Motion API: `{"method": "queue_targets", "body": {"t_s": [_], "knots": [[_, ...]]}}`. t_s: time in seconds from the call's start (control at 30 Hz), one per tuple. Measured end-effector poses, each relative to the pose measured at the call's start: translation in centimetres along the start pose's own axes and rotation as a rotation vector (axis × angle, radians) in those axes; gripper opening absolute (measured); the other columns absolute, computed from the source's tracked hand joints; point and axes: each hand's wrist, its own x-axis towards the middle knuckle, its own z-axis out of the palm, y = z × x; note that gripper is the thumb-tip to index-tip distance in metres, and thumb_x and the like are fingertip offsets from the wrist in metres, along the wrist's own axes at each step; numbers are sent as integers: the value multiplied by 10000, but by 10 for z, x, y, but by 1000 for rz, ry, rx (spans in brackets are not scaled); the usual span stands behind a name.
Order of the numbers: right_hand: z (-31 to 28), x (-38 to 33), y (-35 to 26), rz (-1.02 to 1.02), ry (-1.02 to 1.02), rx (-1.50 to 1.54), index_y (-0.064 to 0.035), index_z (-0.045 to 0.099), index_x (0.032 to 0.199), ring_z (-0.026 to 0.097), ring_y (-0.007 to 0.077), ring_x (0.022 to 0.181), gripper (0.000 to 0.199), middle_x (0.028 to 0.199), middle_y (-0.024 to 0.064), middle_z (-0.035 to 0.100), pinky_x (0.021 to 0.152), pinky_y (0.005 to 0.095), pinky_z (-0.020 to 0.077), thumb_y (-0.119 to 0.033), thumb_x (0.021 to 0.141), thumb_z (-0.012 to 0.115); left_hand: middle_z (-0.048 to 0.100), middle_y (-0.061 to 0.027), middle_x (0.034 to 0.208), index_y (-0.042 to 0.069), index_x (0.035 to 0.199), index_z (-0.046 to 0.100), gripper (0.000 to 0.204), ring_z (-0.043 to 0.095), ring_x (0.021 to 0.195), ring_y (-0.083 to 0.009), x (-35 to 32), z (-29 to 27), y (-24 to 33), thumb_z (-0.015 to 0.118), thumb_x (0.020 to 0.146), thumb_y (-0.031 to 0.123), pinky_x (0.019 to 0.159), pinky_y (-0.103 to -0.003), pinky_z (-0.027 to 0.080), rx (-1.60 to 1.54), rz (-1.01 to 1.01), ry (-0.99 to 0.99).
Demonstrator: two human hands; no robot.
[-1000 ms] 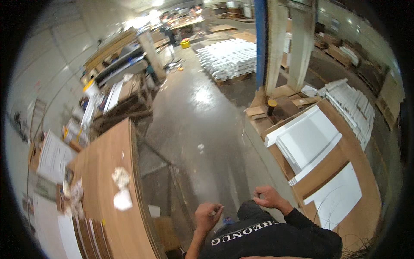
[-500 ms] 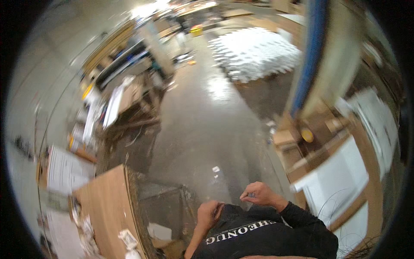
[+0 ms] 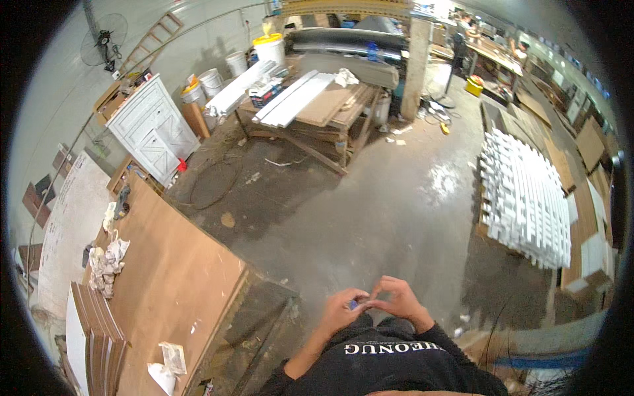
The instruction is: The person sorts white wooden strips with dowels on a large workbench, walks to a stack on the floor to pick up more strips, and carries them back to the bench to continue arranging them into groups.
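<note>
My left hand (image 3: 338,310) and my right hand (image 3: 396,302) meet in front of my chest, above the black shirt (image 3: 389,366). Their fingertips pinch a small blue object (image 3: 354,305) between them; it is too small to tell what it is. Both hands hover over the wet grey concrete floor (image 3: 370,218). Nothing else is within reach of the fingers.
A brown board table (image 3: 165,277) with crumpled rags (image 3: 105,261) lies at my left. A stack of white slats (image 3: 525,198) is on the right. Ahead stands a workbench (image 3: 317,109) with white strips, a white cabinet (image 3: 153,129), buckets, and people working far back right.
The view has swung left and forward across the workshop. My hands have come together at my chest, fingertips now touching around the small blue object.
</note>
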Motion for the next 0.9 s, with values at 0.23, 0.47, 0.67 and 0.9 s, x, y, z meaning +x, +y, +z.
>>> {"method": "queue_targets", "body": {"t_s": [0.23,0.47,0.67,0.9], "knots": [[-56,172,36,-22,-480,265,-48,626,722,598,205,714,223,739,58,619,637,312,449,-201,693,786,691,-1,820,49,903,710,127,584,785,-49,149,-97,-15,674,826,143,718,-235,455,-295,-284,-491],[-45,379,121,-147,-577,226,-57,636,737,594,218,718,230,747,62,610,639,326,443,-225,681,783,679,21,771,48,858,694,132,555,689,-32,311,-182,-98,659,834,174,607,-213,437,-245,-299,-383],[21,596,140,-501,-683,-17,-118,594,776,570,285,807,223,786,66,576,699,408,434,-310,732,699,620,-154,706,33,814,651,147,609,607,-231,398,-306,-117,636,763,170,590,-337,472,330,-290,143],[147,795,89,-1015,-1102,-125,-96,572,747,551,208,867,156,764,27,526,831,336,416,-226,731,658,645,-124,731,61,790,617,132,625,703,-339,426,-418,-176,664,734,171,622,-404,490,326,-532,576]]}}
